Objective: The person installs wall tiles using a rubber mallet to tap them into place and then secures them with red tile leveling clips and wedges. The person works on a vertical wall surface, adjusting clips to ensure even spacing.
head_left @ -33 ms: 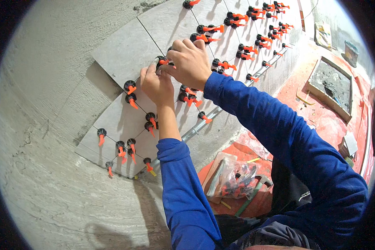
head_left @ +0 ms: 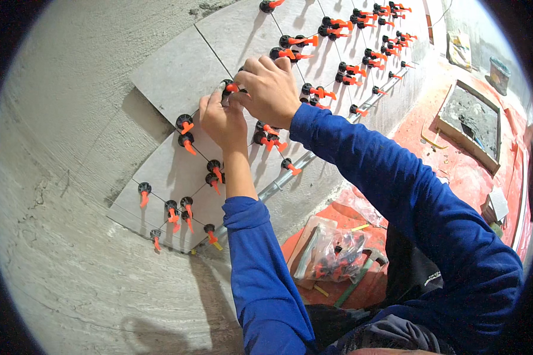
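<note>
Clip (head_left: 231, 88) between left hand (head_left: 224, 123) and right hand (head_left: 270, 90) partly hidden, upper tile (head_left: 243, 29) cut off

The wall (head_left: 53, 136) is coated in coarse, matt grey cement that is marked by streaks and pits, while the pale tiles (head_left: 177, 74) are finished smooth with a soft, low sheen. The tile clips (head_left: 185, 141) are moulded in black and orange plastic, the long rail (head_left: 272, 190) is seen as smooth grey metal, and the clear bag (head_left: 343, 251) is made of thin, glossy, crinkled plastic. The sleeves (head_left: 361, 160) are cut from matt blue cloth, creased at the elbow, and the mortar (head_left: 471, 106) is left rough and lumpy.
</note>
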The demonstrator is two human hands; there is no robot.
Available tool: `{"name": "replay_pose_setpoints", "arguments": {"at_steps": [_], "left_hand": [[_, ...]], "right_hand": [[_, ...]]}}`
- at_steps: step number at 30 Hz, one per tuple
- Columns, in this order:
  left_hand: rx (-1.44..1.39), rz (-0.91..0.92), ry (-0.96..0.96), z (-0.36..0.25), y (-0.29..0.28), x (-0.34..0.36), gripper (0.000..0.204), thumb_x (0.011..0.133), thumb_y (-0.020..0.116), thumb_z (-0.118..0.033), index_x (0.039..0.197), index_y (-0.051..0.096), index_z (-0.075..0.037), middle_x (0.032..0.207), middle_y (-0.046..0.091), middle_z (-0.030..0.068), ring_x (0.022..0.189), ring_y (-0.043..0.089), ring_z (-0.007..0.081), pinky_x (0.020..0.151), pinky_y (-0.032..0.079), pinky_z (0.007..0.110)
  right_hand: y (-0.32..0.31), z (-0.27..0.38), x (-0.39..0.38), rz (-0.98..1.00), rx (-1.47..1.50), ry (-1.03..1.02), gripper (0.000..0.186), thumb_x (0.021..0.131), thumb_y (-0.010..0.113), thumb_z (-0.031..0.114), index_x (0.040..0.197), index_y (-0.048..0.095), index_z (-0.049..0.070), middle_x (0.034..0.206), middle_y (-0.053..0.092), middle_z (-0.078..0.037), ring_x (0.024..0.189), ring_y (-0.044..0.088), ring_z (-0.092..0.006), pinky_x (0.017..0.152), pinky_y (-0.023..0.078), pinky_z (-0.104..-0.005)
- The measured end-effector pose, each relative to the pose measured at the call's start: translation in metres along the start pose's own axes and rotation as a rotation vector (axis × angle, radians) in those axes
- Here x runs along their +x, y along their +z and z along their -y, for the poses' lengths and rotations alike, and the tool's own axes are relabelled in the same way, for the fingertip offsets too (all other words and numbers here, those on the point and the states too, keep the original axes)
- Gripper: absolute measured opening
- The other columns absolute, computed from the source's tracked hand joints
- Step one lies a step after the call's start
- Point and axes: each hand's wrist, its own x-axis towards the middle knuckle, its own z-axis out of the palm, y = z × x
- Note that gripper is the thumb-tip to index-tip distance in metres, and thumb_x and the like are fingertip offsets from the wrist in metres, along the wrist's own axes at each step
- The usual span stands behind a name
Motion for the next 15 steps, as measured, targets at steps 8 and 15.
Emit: {"name": "replay_pose_setpoints", "arguments": {"at_steps": [8, 15], "left_hand": [[-0.002, -0.053, 0.022, -0.001, 0.003, 0.005, 0.023, 0.079, 0.069, -0.014, 0.098, 0.072, -0.001, 0.086, 0.062, 0.0148, 0.076, 0.062, 0.0299, 0.067, 0.049, 0.038], [0.045, -0.042, 0.022, 0.000, 0.003, 0.004, 0.028, 0.080, 0.069, -0.015, 0.104, 0.070, 0.000, 0.086, 0.061, 0.0146, 0.073, 0.061, 0.0287, 0.065, 0.049, 0.038]], "right_hand": [[0.011, -0.007, 0.001, -0.057, 0.023, -0.106, 0.023, 0.073, 0.073, 0.025, 0.095, 0.073, 0.019, 0.093, 0.060, 0.000, 0.094, 0.055, -0.0182, 0.086, 0.036, -0.0390], [-0.016, -0.017, -0.008, -0.104, 0.092, -0.089, 0.029, 0.076, 0.075, 0.026, 0.104, 0.072, 0.020, 0.093, 0.059, 0.000, 0.092, 0.054, -0.0192, 0.084, 0.036, -0.0393]]}}
